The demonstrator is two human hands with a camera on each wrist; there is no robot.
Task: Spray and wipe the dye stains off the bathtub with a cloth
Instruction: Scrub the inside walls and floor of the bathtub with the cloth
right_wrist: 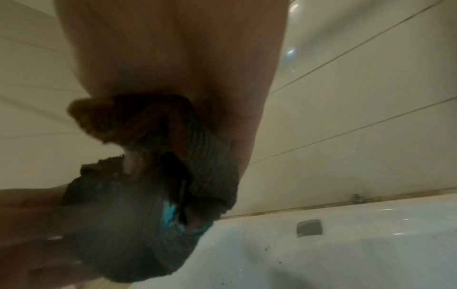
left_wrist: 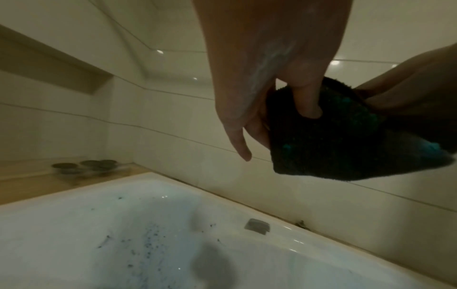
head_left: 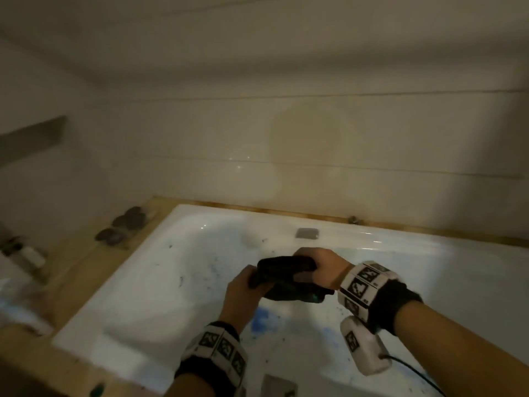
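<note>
A dark cloth (head_left: 286, 279) with teal-blue smears is bunched between both hands above the white bathtub (head_left: 177, 270). My left hand (head_left: 243, 285) pinches its left end; the thumb presses into the cloth (left_wrist: 329, 136) in the left wrist view. My right hand (head_left: 320, 267) grips the right end, fingers curled over the folded cloth (right_wrist: 148, 195). Blue dye stains (head_left: 262, 319) lie on the tub floor under the hands, with dark specks (head_left: 180, 280) scattered further left. No spray bottle is in view.
A grey overflow plate (head_left: 307, 233) sits on the tub's far wall. Dark round stones (head_left: 123, 224) lie on the wooden ledge (head_left: 86, 270) at the left. Tiled wall (head_left: 286, 124) rises behind the tub. A small grey object (head_left: 279, 385) sits at the bottom edge.
</note>
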